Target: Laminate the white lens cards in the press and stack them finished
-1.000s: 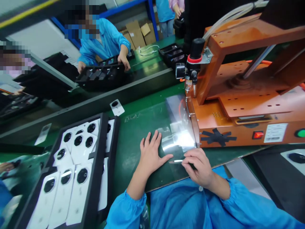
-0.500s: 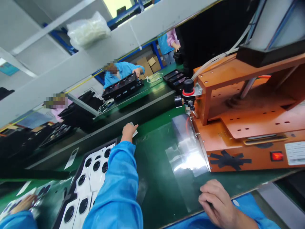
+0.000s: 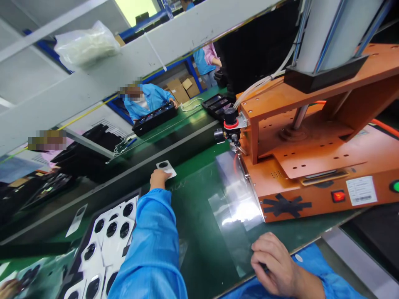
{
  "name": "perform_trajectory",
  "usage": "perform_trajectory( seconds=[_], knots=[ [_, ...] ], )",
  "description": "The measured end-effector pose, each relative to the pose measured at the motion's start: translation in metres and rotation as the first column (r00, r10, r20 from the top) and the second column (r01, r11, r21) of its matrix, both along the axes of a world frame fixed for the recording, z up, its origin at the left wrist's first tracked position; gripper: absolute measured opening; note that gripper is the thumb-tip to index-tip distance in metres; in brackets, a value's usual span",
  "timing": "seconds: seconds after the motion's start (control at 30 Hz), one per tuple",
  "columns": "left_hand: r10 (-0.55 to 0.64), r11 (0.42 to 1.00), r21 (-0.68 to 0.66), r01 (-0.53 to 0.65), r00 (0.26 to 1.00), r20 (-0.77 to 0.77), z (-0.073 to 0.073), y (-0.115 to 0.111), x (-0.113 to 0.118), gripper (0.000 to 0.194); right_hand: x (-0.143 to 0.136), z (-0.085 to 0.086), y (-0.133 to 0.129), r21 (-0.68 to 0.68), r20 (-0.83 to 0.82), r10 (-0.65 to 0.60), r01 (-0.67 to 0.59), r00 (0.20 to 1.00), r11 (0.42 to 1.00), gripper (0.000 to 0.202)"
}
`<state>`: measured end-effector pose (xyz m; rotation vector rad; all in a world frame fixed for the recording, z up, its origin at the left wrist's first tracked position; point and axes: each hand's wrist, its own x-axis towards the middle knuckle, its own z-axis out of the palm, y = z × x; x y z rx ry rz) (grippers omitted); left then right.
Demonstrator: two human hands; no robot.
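My left hand (image 3: 159, 179) is stretched out to the far side of the green table (image 3: 199, 224), its fingers closed on the near edge of a white card with a black oval (image 3: 166, 167). My right hand (image 3: 271, 259) hovers at the table's front edge with its fingers curled; nothing shows in it. Left of my left sleeve, a black tray (image 3: 75, 261) holds several white cards with black round spots (image 3: 111, 229). Clear plastic sheets (image 3: 238, 207) lie between my hands, beside the orange machine.
The orange press machine (image 3: 286, 205) fills the right side. One more white card (image 3: 77, 220) lies left of the tray. A co-worker's hand (image 3: 11, 287) is at the lower left. Across the table, a person in blue holds a black case (image 3: 156, 118).
The view has shifted, so the machine appears further left. The card in my left hand now shows its black oval. The person across has lowered the black case.
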<state>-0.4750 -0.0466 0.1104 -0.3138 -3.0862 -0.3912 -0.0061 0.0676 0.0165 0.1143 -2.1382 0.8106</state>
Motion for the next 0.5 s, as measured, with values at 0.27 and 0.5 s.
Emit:
perform_trajectory(
  seconds=[0.27,0.5],
  knots=[
    [0.007,0.956,0.293,0.025,0.994,-0.107,-0.001,-0.008,0.072,0.056,-0.003,0.006,0.003,-0.066,-0.02,-0.035,0.033,0.999,0.997,0.023],
    [-0.059,0.838,0.523,0.157,0.978,-0.199,-0.046,-0.105,0.283,0.038,-0.007,0.022,0.002,-0.208,0.024,0.068,-0.062,0.997,0.976,0.02]
  ],
)
